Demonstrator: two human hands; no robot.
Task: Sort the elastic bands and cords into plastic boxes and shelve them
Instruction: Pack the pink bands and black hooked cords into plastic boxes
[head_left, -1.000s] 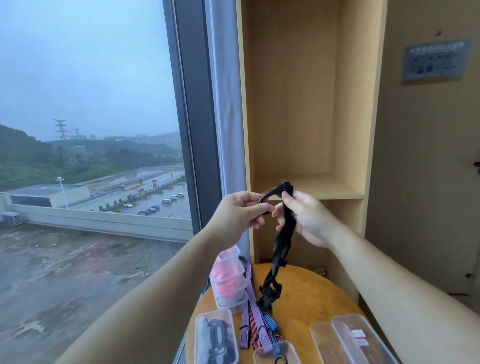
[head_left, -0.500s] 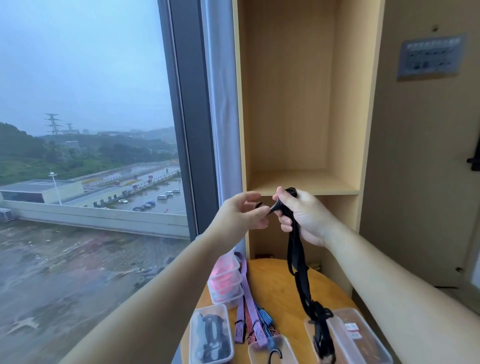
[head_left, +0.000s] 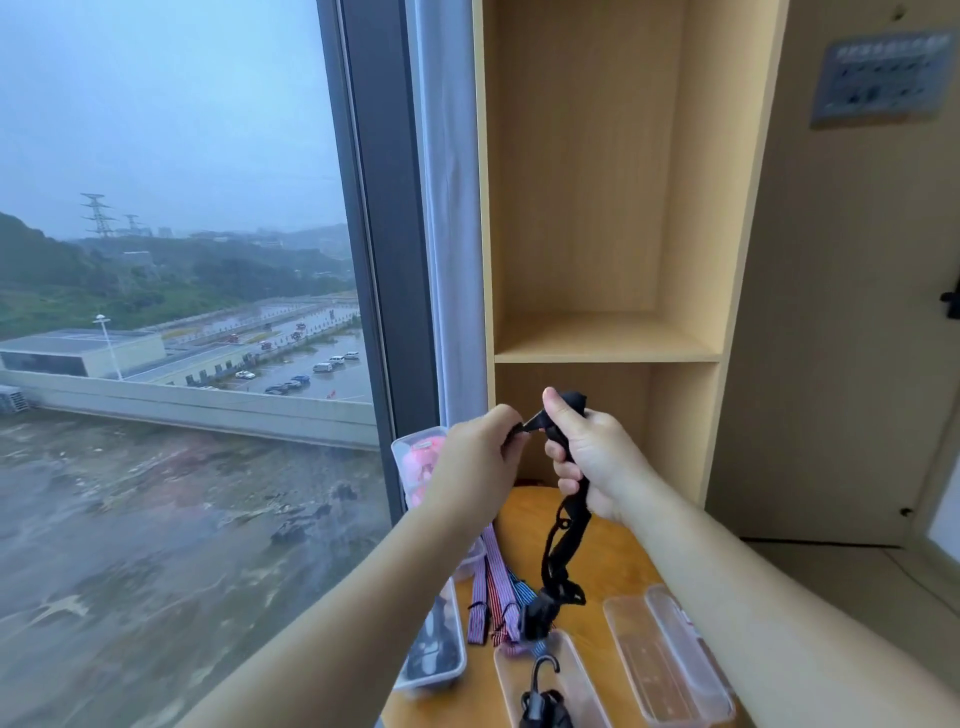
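Bundling step. Right hand (head_left: 597, 457) closed round black cord (head_left: 569, 535) top; left hand (head_left: 478, 462) pinches the tip alongside. Next, likely: gather slack hanging below grip, lower into 1 open box (head_left: 576, 665).

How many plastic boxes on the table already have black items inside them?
2. The left-edge box sits partly behind the left forearm; the bottom-centre box holds a hooked black cord. More may be hidden behind the arms.
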